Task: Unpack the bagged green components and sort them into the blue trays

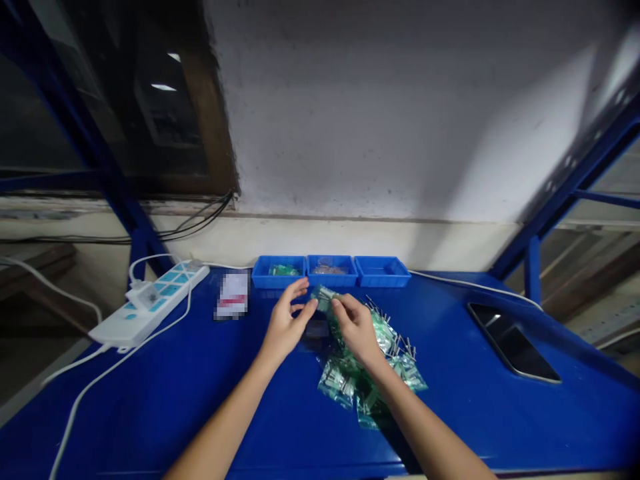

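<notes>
My right hand pinches a small clear-green plastic bag with pale pieces inside, held above the table near the bins. Just left of that bag is my left hand, its thumb and fingers apart with nothing between them. Under and around my right hand spreads a pile of similar green bags, partly hidden by the hand and forearm. Thin metal pins stick out along the pile's right side. A dark flat item lies between the hands; I cannot make out its kind.
Three blue bins line the back: the left bin holds green pieces, the middle bin brownish ones, beside the right bin. A power strip with cables is left, near a blurred white packet. A phone lies right.
</notes>
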### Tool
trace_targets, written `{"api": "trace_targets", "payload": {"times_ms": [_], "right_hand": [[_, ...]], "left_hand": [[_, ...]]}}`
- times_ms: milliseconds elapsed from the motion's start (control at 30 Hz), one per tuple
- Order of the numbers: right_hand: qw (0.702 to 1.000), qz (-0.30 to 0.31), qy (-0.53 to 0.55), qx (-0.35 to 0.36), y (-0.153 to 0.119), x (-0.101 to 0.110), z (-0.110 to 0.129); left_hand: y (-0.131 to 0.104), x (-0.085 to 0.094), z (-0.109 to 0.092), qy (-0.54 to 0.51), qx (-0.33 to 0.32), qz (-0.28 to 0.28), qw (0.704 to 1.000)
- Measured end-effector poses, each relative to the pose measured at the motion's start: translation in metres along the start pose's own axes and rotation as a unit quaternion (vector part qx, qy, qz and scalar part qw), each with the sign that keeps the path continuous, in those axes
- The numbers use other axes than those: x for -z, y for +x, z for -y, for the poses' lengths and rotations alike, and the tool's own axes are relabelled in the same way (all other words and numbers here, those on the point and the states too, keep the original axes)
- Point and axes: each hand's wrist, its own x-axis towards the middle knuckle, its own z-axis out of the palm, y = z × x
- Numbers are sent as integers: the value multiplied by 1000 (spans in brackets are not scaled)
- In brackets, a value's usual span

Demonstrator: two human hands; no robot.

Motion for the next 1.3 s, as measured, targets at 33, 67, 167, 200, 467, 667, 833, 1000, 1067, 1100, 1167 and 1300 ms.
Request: {"api": "trace_targets", "payload": {"times_ms": [33, 67, 167, 200, 467, 667, 833, 1000, 1067, 1100, 1167, 1300], "right_hand": [[999, 11, -23, 35, -1, 0, 2], [997, 23, -45, 65, -3, -1, 4], [987, 44, -97, 120, -7, -2, 7], [985, 42, -107, 132, -8, -1, 8], [979, 3, -112, 173, -9, 5, 13], [982, -25, -115, 149, -3, 10, 12], [984, -64, -119, 117, 2, 16, 8], [987, -55, -118, 99, 3, 16, 3], [987, -53, -118, 94, 2, 15, 3], [988, -55, -115, 91, 3, 15, 2], [988, -65, -111, 85, 4, 17, 1], [987, -91, -115, 69, 11, 27, -3]], "left_hand": [[2, 2, 1, -22, 25, 12, 999], [4, 3, 2, -31, 37, 32, 998], [5, 12, -4, 30, -11, 75, 997], [4, 17, -9, 70, -50, 60, 994], [21, 71, -64, 281, -374, -401, 788], [36, 55, -57, 485, -191, -220, 824], [19, 52, -5, 464, -43, -31, 884], [4, 30, 22, 377, -51, 67, 923], [0, 18, 26, 386, -54, 99, 916], [-2, 13, 28, 391, -51, 116, 912], [-7, 9, 31, 396, -39, 159, 904], [-10, 6, 34, 385, -30, 211, 898]]}}
